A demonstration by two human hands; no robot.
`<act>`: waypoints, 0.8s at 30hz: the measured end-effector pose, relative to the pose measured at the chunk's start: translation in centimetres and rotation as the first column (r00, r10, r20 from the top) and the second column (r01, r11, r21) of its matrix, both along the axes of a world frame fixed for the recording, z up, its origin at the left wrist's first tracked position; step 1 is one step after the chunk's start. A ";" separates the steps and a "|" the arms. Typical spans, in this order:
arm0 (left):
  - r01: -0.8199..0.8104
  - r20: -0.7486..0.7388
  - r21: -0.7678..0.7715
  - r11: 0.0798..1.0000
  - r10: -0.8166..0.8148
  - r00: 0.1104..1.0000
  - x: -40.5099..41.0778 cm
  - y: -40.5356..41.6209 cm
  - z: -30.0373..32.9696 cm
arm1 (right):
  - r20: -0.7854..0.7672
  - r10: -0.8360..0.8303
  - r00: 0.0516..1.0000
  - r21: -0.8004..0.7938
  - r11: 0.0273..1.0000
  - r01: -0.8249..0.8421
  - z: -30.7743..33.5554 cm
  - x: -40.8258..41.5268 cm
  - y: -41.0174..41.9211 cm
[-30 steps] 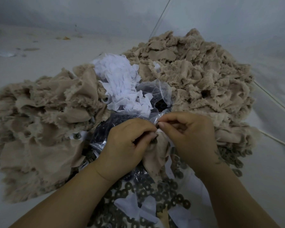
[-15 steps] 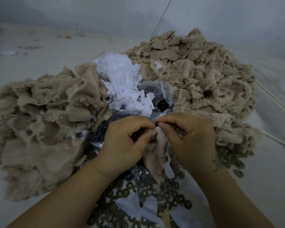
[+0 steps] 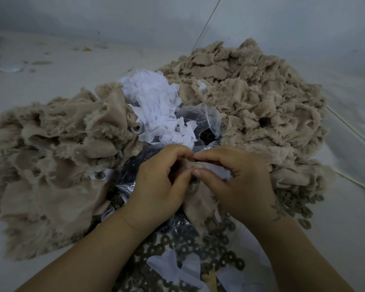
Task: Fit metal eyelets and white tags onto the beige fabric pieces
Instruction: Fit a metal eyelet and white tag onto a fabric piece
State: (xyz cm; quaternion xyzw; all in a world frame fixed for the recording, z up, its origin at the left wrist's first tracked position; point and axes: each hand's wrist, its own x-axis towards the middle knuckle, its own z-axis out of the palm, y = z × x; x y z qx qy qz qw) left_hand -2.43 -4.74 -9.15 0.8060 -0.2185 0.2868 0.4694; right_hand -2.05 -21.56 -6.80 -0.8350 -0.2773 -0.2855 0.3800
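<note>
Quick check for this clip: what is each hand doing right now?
Left hand: closed, pinching the beige fabric piece.
Right hand: closed, pinching the same fabric piece and a white tag.

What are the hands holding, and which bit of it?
Both hands, left and right, pinch one beige fabric piece by its top edge, with a white tag pressed against it. The rest hangs down.

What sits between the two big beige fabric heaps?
Head view: the white tags pile and a clear plastic bag lie between left heap and right heap.
</note>
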 end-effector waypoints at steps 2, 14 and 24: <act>0.000 0.033 0.066 0.998 -0.003 0.999 0.0 -0.1 0.1 | 0.007 0.003 1.000 0.009 1.000 -0.003 0.0 0.2 -0.1; -0.063 0.129 0.238 0.969 0.033 0.991 -0.2 -0.5 0.4 | -0.007 0.056 0.998 0.095 0.994 -0.055 -0.4 0.6 0.0; -0.022 0.052 0.091 0.996 0.017 0.998 0.3 -0.7 0.6 | -0.099 -0.020 0.995 0.244 0.969 0.044 -0.1 -0.1 0.3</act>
